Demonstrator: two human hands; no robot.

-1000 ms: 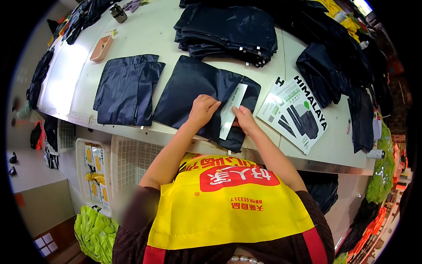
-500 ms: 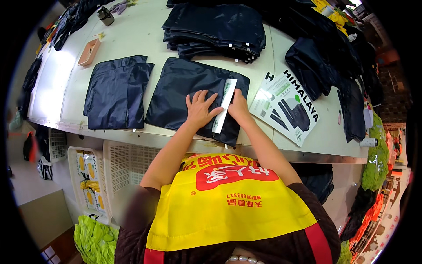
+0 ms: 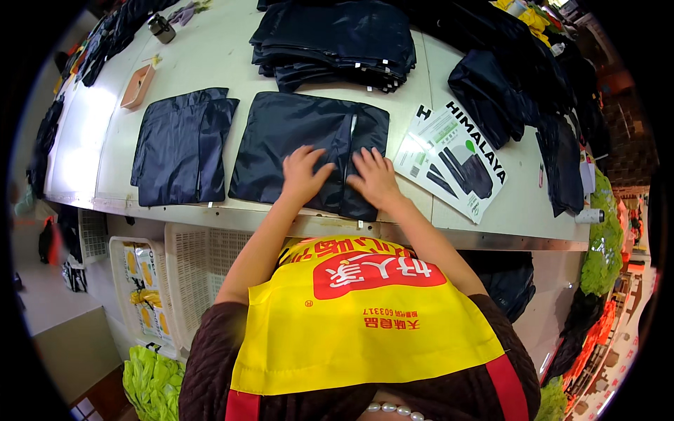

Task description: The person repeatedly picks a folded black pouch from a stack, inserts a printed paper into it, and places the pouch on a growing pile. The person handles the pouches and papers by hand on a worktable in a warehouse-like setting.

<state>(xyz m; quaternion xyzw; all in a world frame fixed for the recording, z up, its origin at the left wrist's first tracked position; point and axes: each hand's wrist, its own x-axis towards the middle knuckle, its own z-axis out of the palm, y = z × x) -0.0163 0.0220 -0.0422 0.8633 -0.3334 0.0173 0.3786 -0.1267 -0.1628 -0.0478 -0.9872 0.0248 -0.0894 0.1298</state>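
Observation:
On the table in front of me lies a folded dark navy garment [image 3: 288,130] with a smooth, slightly shiny surface. Near its right side runs a fold, and a sliver of a white card strip [image 3: 353,124] shows at its upper part; the rest of the strip is hidden. My left hand [image 3: 306,175] rests on the cloth left of the fold, fingers spread. Right of it, my right hand [image 3: 376,179] lies on the folded-over part, also with fingers apart. Neither hand grips anything.
Another folded dark garment [image 3: 184,151] lies to the left, and a tall stack of them [image 3: 333,38] stands behind. Printed cardboard sheets [image 3: 456,165] lie to the right beside loose dark clothing [image 3: 484,98]. A pink tray [image 3: 137,85] sits far left; white crates [image 3: 184,281] stand below the table edge.
The white card strip, lying in view on the garment before, is now almost wholly covered by cloth. My right hand has let go of its edge and moved slightly lower; the left shifted left.

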